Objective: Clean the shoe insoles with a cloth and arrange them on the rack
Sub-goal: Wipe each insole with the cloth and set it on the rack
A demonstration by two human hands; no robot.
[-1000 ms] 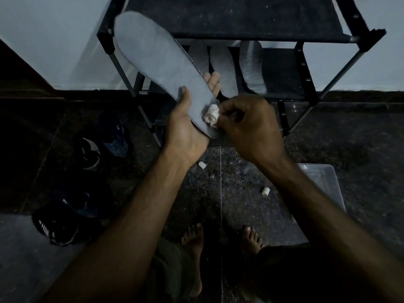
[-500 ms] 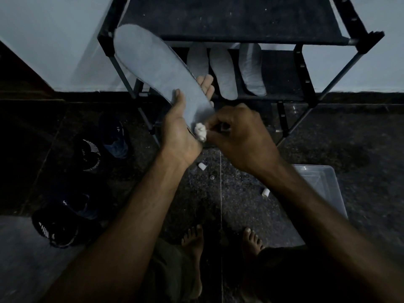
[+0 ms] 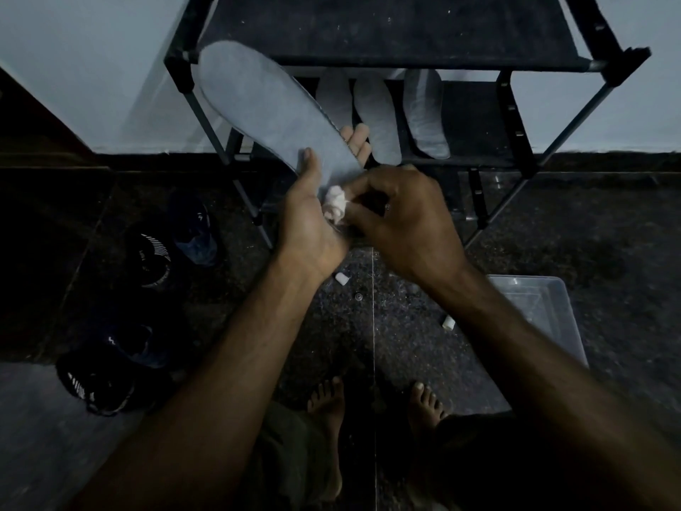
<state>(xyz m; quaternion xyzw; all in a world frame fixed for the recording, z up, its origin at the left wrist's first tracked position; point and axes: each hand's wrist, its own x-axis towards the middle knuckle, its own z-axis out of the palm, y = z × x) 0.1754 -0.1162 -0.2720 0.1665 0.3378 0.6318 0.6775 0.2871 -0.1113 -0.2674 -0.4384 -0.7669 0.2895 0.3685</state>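
My left hand (image 3: 309, 219) holds a long grey insole (image 3: 269, 108) by its heel end, thumb on top and fingers underneath. The insole slants up to the left in front of the black shoe rack (image 3: 516, 116). My right hand (image 3: 401, 215) pinches a small wad of white cloth (image 3: 334, 204) and presses it on the insole's heel, right beside my left thumb. Three more grey insoles (image 3: 376, 116) lie side by side on the rack's lower shelf.
Dark shoes (image 3: 191, 230) stand on the dark stone floor to the left. A clear plastic box (image 3: 541, 315) sits on the floor at the right. Small white scraps (image 3: 341, 279) lie on the floor under my hands. My bare feet (image 3: 328, 400) show at the bottom.
The cloth in my right hand has slid down and left along the insole's heel toward my left palm. The insole itself has dropped slightly in view.
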